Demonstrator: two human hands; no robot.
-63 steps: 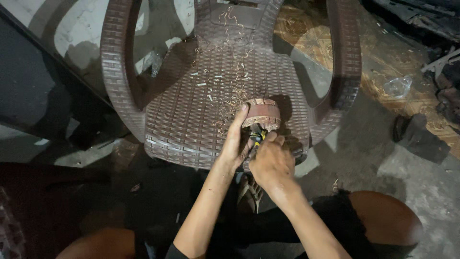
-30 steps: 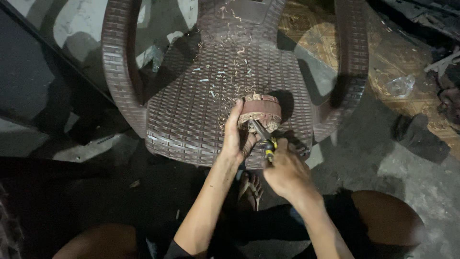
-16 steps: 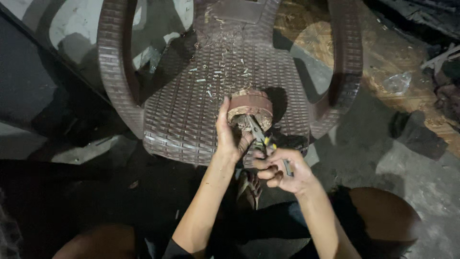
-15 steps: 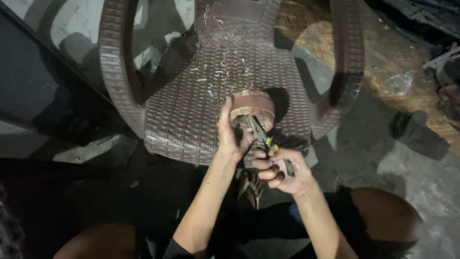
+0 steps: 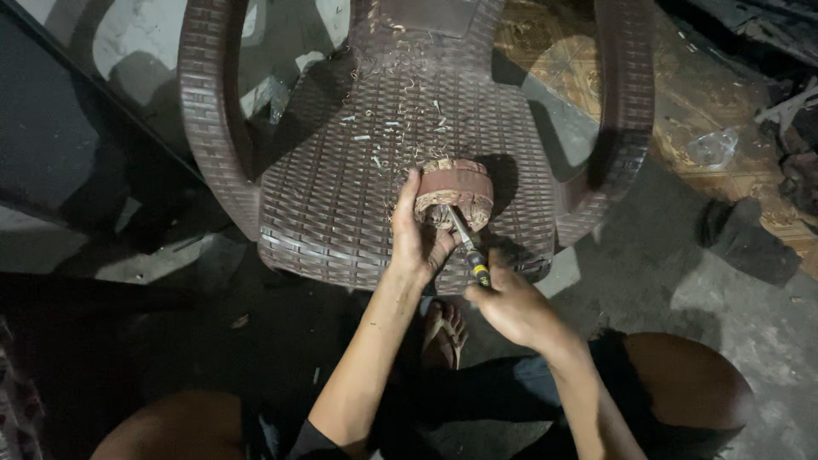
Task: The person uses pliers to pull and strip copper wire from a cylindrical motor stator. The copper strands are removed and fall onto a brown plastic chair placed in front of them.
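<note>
Our left hand (image 5: 419, 238) clasps the brown wound core (image 5: 454, 192) from its left side, steadying it on the seat of the woven plastic chair (image 5: 341, 204), while our right hand (image 5: 511, 305) is closed around the screwdriver (image 5: 468, 249). The screwdriver's long axis runs up and leftward from the right hand, its tip against the core's near face. Pale shavings (image 5: 400, 128) litter the seat beyond, and a sandalled foot (image 5: 445, 330) rests below; nothing blocks the tool.
</note>
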